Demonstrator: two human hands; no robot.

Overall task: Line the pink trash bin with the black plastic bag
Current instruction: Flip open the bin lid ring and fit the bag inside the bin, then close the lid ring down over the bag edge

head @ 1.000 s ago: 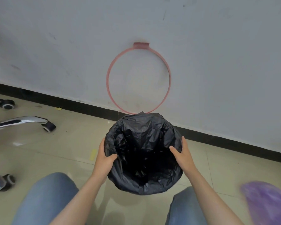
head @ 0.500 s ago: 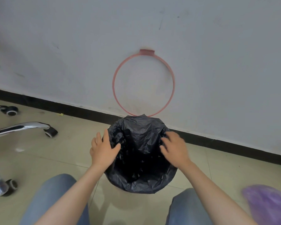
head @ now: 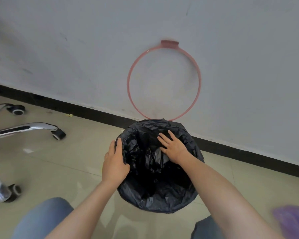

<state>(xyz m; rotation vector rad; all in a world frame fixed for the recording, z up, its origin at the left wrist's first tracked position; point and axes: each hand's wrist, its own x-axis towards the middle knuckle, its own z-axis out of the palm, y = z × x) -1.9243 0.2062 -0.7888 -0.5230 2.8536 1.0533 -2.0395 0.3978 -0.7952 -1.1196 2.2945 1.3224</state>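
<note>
The black plastic bag (head: 155, 190) is draped over the round bin on the floor, hiding the bin's pink body completely. A pink ring (head: 164, 81), the bin's hoop, leans upright against the white wall just behind it. My left hand (head: 114, 163) clasps the bag at the bin's left rim, thumb inside. My right hand (head: 173, 146) lies flat with fingers spread, pressing on the bag's far inner side.
A chrome office-chair base with castors (head: 24, 130) stands to the left on the tiled floor. A blurred purple object (head: 293, 221) sits at the lower right. My knees in jeans (head: 41, 219) frame the bin. A black skirting strip (head: 93, 111) runs along the wall.
My right hand left the bin's right rim and reached across into the bag's far side. My left hand slid slightly along the left rim. The view tilted down and left.
</note>
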